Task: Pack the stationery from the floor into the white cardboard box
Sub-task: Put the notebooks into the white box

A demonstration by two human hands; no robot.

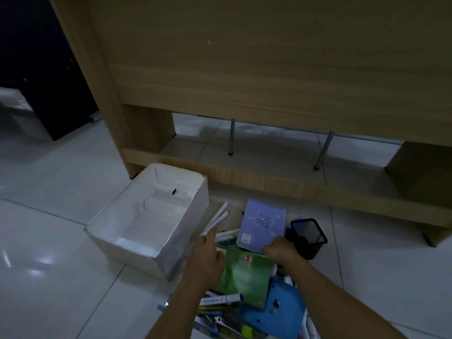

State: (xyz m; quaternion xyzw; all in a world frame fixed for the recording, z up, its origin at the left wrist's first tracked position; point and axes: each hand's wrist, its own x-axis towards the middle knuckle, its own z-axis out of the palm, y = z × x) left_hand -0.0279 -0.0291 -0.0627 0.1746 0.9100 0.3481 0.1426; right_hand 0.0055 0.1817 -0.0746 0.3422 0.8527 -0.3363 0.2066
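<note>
- White cardboard box (137, 231): on tiled floor (61, 192), lid off, open side up, nothing inside. Long axis runs near-left to far-right; far short end sits just beside the wooden desk base (281, 182).
- Purple notebook (263, 225): tilted, top edge pointing away twd the desk, cover w/ blue emblem facing up. Near bottom corner held by right hand (281, 249), fingers curled round its edge.
- Left hand (208, 260): over the pile btwn box and green book, index finger stretched fwd twd the white markers; rest of the fingers hidden by the back of the hand, grip can't tell.
- White markers, 2 pcs (217, 217): side by side just right of the box wall, long axis near-left to far-right, roughly parallel w/ the box side.
- Green book (247, 275): flat on the pile, partly under both hands.
- Black mesh pen cup (309, 237): tipped, mouth facing up and twd camera, touching the right of the notebook.
- Blue plastic item (276, 311): near edge of pile, beside right forearm; what it is, unclear.
- Loose pens/markers (220, 307): mixed heap below green book, one white marker w/ blue cap lying left-right; more behind it near the notebook (226, 234).
- Desk back panel fills the upper view; 2 metal legs (232, 137) visible under it.
</note>
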